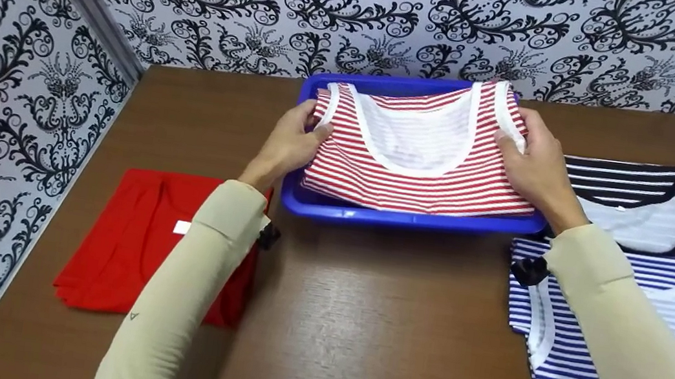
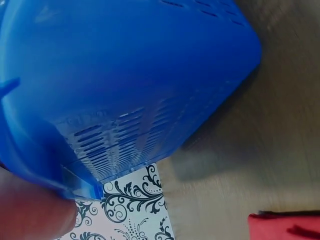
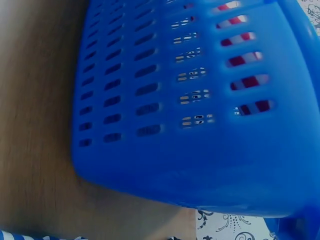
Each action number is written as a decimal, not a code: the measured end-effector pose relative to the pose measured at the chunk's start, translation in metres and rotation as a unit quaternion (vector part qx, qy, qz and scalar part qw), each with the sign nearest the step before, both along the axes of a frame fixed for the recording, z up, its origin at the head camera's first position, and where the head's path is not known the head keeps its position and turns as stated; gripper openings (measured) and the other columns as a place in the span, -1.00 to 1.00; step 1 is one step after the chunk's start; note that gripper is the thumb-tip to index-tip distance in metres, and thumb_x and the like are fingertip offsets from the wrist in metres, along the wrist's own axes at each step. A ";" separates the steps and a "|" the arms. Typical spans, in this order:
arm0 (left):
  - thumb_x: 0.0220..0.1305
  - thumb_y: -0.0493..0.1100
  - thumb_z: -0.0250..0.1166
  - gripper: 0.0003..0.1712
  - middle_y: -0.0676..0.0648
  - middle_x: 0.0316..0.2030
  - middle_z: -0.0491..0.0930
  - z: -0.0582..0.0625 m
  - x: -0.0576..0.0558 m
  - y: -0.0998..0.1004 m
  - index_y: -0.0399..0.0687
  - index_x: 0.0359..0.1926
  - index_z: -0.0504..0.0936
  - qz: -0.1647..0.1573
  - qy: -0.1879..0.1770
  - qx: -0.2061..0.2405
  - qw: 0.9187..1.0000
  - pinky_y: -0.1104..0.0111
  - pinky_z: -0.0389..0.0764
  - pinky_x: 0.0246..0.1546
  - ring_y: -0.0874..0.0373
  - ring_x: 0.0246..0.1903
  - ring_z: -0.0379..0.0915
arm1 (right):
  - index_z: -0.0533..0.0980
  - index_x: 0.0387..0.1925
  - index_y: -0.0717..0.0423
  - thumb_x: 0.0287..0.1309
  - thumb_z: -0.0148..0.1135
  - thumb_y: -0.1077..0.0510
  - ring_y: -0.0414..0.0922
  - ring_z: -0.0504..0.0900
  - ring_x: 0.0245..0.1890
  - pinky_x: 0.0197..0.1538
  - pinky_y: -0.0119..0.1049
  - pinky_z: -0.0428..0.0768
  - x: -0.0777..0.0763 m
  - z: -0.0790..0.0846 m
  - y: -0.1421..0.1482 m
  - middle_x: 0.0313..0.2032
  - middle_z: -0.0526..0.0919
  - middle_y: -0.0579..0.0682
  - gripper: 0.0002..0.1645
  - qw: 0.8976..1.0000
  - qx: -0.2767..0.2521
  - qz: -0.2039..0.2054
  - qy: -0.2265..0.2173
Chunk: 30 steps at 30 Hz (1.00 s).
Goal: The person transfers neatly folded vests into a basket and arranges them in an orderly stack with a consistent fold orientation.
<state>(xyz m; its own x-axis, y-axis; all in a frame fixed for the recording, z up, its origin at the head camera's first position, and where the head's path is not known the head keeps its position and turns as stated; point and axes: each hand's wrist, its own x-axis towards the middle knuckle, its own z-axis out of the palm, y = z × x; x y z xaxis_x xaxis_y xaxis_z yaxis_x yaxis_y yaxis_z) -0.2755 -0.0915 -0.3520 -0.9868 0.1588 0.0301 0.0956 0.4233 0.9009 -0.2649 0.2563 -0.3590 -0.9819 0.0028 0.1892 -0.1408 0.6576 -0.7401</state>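
A folded red-and-white striped tank top (image 1: 371, 184) with white trim lies at the mouth of a blue plastic basket (image 1: 347, 214). At its left shoulder, my left hand (image 1: 291, 141) pinches the cloth, thumb on top. My right hand (image 1: 538, 160) grips the opposite shoulder the same way. Slotted basket walls (image 2: 125, 75) fill the left wrist view, with part of the left hand (image 2: 32, 210) by the rim. Through the slots of the basket (image 3: 150, 172) in the right wrist view, red and white stripes show near the top; the right hand is out of that view.
To the left lies a folded red garment (image 1: 108, 244) with a white label. A black-and-white striped top (image 1: 632, 179) and a blue-and-white striped top (image 1: 574, 371) lie folded on the right of the brown table (image 1: 319, 330). Patterned wall panels (image 1: 347, 15) stand behind the basket.
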 end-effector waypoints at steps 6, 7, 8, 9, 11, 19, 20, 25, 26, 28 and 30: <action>0.34 -0.21 0.08 -0.70 -0.06 -0.19 0.63 -0.001 0.001 0.001 -0.09 0.08 0.42 0.011 0.008 -0.013 1.000 0.36 0.52 -0.23 0.17 -0.31 0.54 | 0.23 0.26 0.03 0.31 -0.05 -0.06 0.05 0.48 -0.08 0.04 -0.04 0.36 0.001 0.000 -0.001 0.05 0.51 0.20 -0.46 1.000 0.019 0.000 0.004; 0.34 -0.21 0.08 -0.70 -0.06 -0.18 0.63 -0.001 0.001 0.002 -0.09 0.08 0.42 0.012 0.012 -0.018 1.000 0.36 0.52 -0.22 0.18 -0.30 0.54 | 0.23 0.26 0.03 0.31 -0.06 -0.06 0.06 0.48 -0.07 0.05 -0.02 0.36 0.001 0.000 -0.001 0.06 0.51 0.22 -0.46 1.000 0.023 0.001 0.005; 0.34 -0.21 0.08 -0.70 -0.06 -0.17 0.63 -0.002 0.001 0.002 -0.09 0.08 0.42 0.013 0.016 -0.021 1.000 0.36 0.52 -0.21 0.18 -0.29 0.54 | 0.23 0.26 0.03 0.31 -0.06 -0.06 0.08 0.48 -0.06 0.07 0.00 0.35 0.001 0.000 -0.001 0.06 0.50 0.23 -0.46 1.000 0.028 0.002 0.004; 0.34 -0.22 0.09 -0.69 -0.06 -0.17 0.64 -0.002 0.001 0.002 -0.09 0.09 0.43 0.014 0.019 -0.025 0.999 0.36 0.52 -0.21 0.18 -0.29 0.55 | 0.22 0.26 0.03 0.32 -0.07 -0.06 0.09 0.47 -0.05 0.08 0.02 0.35 0.001 0.000 -0.002 0.07 0.50 0.24 -0.45 0.999 0.032 0.003 0.004; 0.33 -0.22 0.09 -0.70 -0.07 -0.16 0.65 -0.003 0.001 0.002 -0.09 0.08 0.43 0.015 0.027 -0.030 0.999 0.35 0.53 -0.19 0.17 -0.28 0.56 | 0.22 0.27 0.03 0.32 -0.07 -0.06 0.10 0.47 -0.04 0.09 0.04 0.35 0.001 -0.001 -0.003 0.07 0.49 0.26 -0.45 0.999 0.038 0.004 0.004; 0.29 -0.21 0.13 -0.69 -0.07 -0.15 0.65 -0.005 0.002 0.002 -0.09 0.05 0.47 0.026 0.059 -0.088 0.994 0.32 0.50 -0.12 0.18 -0.21 0.54 | 0.19 0.29 0.05 0.33 -0.10 -0.06 0.15 0.47 -0.01 0.08 0.10 0.33 0.001 -0.002 -0.005 0.07 0.48 0.31 -0.43 0.998 0.066 0.006 -0.002; 0.28 -0.21 0.13 -0.70 -0.07 -0.16 0.65 -0.005 0.002 0.002 -0.09 0.04 0.47 0.027 0.061 -0.091 0.994 0.31 0.50 -0.12 0.18 -0.21 0.54 | 0.19 0.29 0.05 0.33 -0.10 -0.06 0.16 0.47 -0.02 0.08 0.10 0.34 0.001 -0.002 -0.005 0.07 0.48 0.32 -0.43 0.998 0.069 0.005 -0.002; 0.26 -0.21 0.14 -0.71 -0.06 -0.21 0.67 -0.005 0.003 0.004 -0.09 0.01 0.50 0.038 0.082 -0.117 0.989 0.29 0.50 -0.16 0.16 -0.24 0.54 | 0.19 0.29 0.03 0.32 -0.09 -0.07 0.17 0.48 -0.05 0.04 0.11 0.35 0.003 -0.001 -0.005 0.05 0.48 0.32 -0.43 0.997 0.075 0.004 -0.003; 0.26 -0.20 0.14 -0.71 -0.07 -0.23 0.67 -0.005 0.003 0.004 -0.10 0.00 0.50 0.039 0.086 -0.124 0.988 0.27 0.50 -0.17 0.15 -0.25 0.54 | 0.19 0.29 0.04 0.32 -0.09 -0.07 0.17 0.48 -0.05 0.04 0.11 0.35 0.003 -0.001 -0.006 0.05 0.48 0.32 -0.43 0.997 0.075 0.004 -0.004; 0.25 -0.20 0.14 -0.72 -0.08 -0.24 0.67 -0.005 0.004 0.005 -0.11 -0.02 0.50 0.041 0.093 -0.139 0.985 0.25 0.50 -0.18 0.12 -0.25 0.54 | 0.22 0.27 0.04 0.32 -0.08 -0.07 0.16 0.48 -0.08 0.01 0.09 0.36 0.003 -0.002 -0.006 0.03 0.50 0.31 -0.44 0.997 0.075 0.003 -0.003; 0.24 -0.20 0.14 -0.72 -0.10 -0.25 0.67 -0.006 0.004 0.005 -0.11 -0.02 0.51 0.044 0.097 -0.151 0.983 0.23 0.51 -0.19 0.09 -0.25 0.55 | 0.25 0.23 0.06 0.31 -0.06 -0.07 0.15 0.49 -0.12 -0.02 0.06 0.37 0.003 -0.002 -0.007 -0.01 0.52 0.29 -0.47 0.997 0.076 0.003 0.000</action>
<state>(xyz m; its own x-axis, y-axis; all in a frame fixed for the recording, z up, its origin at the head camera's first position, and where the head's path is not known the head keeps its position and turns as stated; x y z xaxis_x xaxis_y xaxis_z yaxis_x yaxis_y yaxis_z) -0.2719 -0.0868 -0.3576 -0.9777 0.1026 0.1830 0.2030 0.6826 0.7020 -0.2619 0.2491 -0.3610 -0.9819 -0.0313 0.1870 -0.1447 0.7615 -0.6318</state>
